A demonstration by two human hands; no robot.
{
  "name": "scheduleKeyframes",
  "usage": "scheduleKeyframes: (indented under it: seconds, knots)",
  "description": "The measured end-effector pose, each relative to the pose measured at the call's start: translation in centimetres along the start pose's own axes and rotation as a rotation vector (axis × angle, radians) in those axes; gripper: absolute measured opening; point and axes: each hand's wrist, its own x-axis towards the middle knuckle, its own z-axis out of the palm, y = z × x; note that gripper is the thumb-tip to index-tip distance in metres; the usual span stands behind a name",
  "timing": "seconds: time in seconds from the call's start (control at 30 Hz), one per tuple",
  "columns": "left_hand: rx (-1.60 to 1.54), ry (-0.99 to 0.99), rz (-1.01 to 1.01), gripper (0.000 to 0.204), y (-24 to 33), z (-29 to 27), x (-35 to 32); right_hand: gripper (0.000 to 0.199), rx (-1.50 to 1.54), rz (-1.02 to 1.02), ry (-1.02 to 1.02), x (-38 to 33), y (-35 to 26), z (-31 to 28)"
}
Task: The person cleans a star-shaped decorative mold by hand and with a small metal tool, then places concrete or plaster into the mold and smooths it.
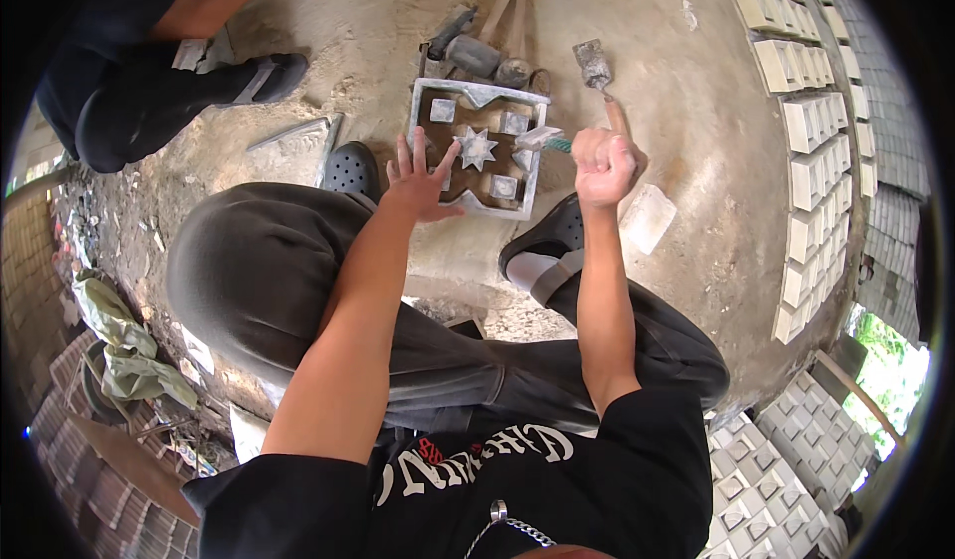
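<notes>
A grey metal mould frame point(426, 111) lies on the ground between my feet, with notched long sides. Inside it are an eight-pointed star piece point(476, 148) in the middle and several square blocks point(443, 110) toward the corners, with brown bare surface between them. My left hand point(418, 176) is open, fingers spread, over the frame's left side near the star. My right hand point(604, 166) is closed in a fist around a small green-handled tool point(560, 145). Its pale grey, flat-looking head reaches over the frame's right edge; its exact kind is unclear.
Beyond the frame lie a mallet point(473, 57) and wooden-handled tools point(517, 22). A trowel point(592, 65) rests to the right, above a pale flat slab point(649, 218). Rows of cast blocks point(816, 176) line the right side. Another person's leg point(179, 96) is at upper left.
</notes>
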Motion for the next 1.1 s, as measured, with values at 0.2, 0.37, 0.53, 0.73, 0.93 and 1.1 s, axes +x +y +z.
scheduleKeyframes:
  seconds: [0.2,0.37,0.53,0.73,0.93,1.1]
  knots:
    - [-0.009,0.002,0.001,0.113,-0.1,-0.2,0.2,0.031,-0.043,0.073,-0.039,-2.5,4.9,-0.5]
    - [-0.006,0.014,-0.001,0.113,-0.4,-0.2,1.0,0.036,-0.214,0.3,-0.047,-2.0,7.0,-0.2]
    - [-0.001,-0.001,-0.002,0.113,-0.4,-0.2,1.1,0.035,-0.196,0.271,-0.084,-1.9,4.8,-0.5]
    - [0.0,0.001,-0.004,0.113,-0.4,-0.3,1.0,0.033,-0.48,0.223,-0.238,-1.5,6.6,0.6]
    - [-0.01,-0.028,-0.005,0.115,-0.3,-0.5,0.8,0.033,-0.27,0.17,-0.23,-1.0,3.9,0.0]
    - [0.003,-0.051,-0.013,0.115,-0.2,-0.9,1.0,0.028,-0.414,0.1,-0.262,-1.8,6.5,1.4]
